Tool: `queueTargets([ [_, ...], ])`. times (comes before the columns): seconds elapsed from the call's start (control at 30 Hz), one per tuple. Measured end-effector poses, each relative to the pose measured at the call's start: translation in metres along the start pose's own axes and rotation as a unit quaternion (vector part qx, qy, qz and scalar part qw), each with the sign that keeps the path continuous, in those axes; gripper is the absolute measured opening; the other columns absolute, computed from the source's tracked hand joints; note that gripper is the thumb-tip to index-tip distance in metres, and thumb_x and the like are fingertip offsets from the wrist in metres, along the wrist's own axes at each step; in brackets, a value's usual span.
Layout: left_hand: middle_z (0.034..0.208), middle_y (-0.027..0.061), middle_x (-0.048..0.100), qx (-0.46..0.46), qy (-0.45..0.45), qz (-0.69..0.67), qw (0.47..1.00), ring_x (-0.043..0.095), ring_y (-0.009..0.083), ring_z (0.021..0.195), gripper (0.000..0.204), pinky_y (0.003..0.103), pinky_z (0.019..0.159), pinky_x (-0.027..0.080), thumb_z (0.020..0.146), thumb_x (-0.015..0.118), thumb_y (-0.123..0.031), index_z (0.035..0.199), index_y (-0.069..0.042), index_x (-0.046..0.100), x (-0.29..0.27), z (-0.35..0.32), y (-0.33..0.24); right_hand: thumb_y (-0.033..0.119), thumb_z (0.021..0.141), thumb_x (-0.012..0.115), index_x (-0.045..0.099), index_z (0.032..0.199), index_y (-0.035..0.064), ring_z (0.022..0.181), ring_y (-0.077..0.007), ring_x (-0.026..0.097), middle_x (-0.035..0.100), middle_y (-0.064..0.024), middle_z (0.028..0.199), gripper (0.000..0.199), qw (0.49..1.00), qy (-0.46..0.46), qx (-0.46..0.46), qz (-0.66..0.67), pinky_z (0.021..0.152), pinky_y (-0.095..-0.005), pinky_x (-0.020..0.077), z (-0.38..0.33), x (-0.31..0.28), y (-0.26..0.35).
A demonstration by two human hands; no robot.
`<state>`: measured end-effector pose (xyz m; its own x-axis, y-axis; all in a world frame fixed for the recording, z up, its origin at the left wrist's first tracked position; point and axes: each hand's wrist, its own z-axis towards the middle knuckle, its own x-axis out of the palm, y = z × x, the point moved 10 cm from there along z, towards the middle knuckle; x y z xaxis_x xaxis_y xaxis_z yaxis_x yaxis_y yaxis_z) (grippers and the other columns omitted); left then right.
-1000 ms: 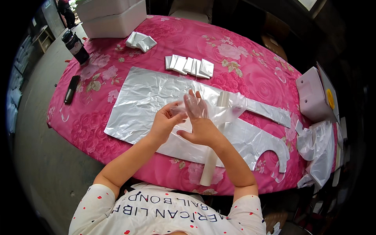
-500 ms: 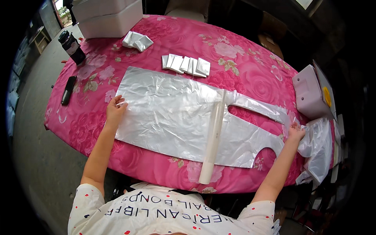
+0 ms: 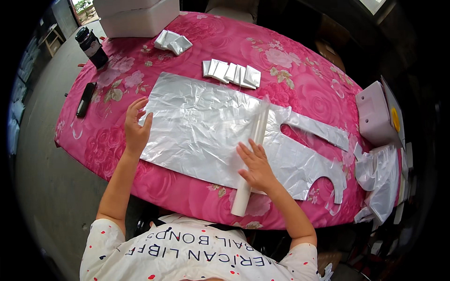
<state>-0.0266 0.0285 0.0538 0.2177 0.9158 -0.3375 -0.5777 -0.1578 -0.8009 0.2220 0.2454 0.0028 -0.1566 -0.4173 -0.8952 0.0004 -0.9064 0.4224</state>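
A thin clear plastic apron [image 3: 201,126] lies spread flat on the pink flowered tablecloth [image 3: 290,65]. Its neck cut-out and straps point to the right. My left hand [image 3: 136,126] presses flat on the apron's left edge, fingers apart. My right hand [image 3: 255,166] rests open on a white roll [image 3: 251,161] that lies across the apron from the table's front edge toward the middle. Neither hand grips anything.
A row of folded white packets [image 3: 232,73] lies beyond the apron, with more packets [image 3: 172,42] near white boxes [image 3: 136,16] at the back. A dark jar [image 3: 92,46] and black remote-like bar [image 3: 86,98] sit at left. A pink box [image 3: 375,112] and crumpled plastic [image 3: 379,180] are at right.
A second ago both hands held plastic up at the middle. Then they stretched out to the apron's two ends. Now my right hand has come back to the roll; the left stays at the left edge.
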Motion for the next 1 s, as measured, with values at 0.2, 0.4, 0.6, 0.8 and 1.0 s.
queueTargets([
  [0.2,0.119,0.0071,0.050,-0.092,0.003,-0.105,0.990,0.052,0.0144,0.104,0.038,0.025,0.087,0.044,0.082,0.058,0.002,0.118,-0.003,0.051,-0.019,-0.017,0.025,0.038,0.088,0.052,0.048,0.127,0.0038,0.122,-0.0313,0.043,0.052,-0.0127,0.125,0.052,0.880,0.200,-0.289,0.319,0.101,-0.0404,0.0339,0.060,0.036,0.207],
  [0.4,0.117,0.0055,0.050,-0.159,-0.027,-0.068,0.985,0.052,0.0123,0.102,0.036,0.024,0.086,0.043,0.083,0.056,0.002,0.118,-0.003,0.051,-0.093,-0.066,0.059,0.032,0.086,0.055,0.055,0.118,0.0043,0.119,-0.0294,0.045,0.053,-0.0129,0.123,0.043,0.974,-0.011,-0.161,0.159,0.100,-0.0418,0.0335,0.121,0.028,0.112],
  [0.6,0.100,0.0121,0.060,-0.237,-0.025,0.062,0.969,0.059,0.0164,0.086,0.038,0.027,0.071,0.048,0.087,0.060,-0.022,0.115,0.002,0.052,-0.118,-0.078,0.119,0.041,0.087,0.048,0.052,0.124,0.0073,0.131,-0.0268,0.030,0.045,-0.0093,0.134,0.050,0.981,0.028,-0.194,-0.009,0.110,-0.0430,0.0178,0.160,0.086,0.116],
  [0.8,0.095,0.0205,0.062,-0.296,0.048,0.318,0.900,0.061,0.0324,0.090,0.071,0.040,0.075,0.048,0.076,0.061,-0.054,0.112,0.006,0.052,-0.083,-0.006,0.140,0.044,0.086,0.049,0.053,0.124,0.0091,0.130,-0.0273,0.031,0.045,-0.0088,0.134,0.051,0.982,0.013,-0.188,-0.027,0.110,-0.0435,0.0149,0.176,0.104,0.133],
  [1.0,0.088,0.0185,0.063,-0.270,0.110,0.392,0.873,0.062,0.0312,0.087,0.058,0.041,0.072,0.048,0.070,0.068,-0.050,0.092,0.002,0.058,-0.045,0.030,0.158,0.045,0.086,0.049,0.054,0.123,0.0096,0.129,-0.0270,0.033,0.045,-0.0087,0.134,0.051,0.984,0.011,-0.175,-0.024,0.111,-0.0437,0.0146,0.176,0.104,0.127],
])
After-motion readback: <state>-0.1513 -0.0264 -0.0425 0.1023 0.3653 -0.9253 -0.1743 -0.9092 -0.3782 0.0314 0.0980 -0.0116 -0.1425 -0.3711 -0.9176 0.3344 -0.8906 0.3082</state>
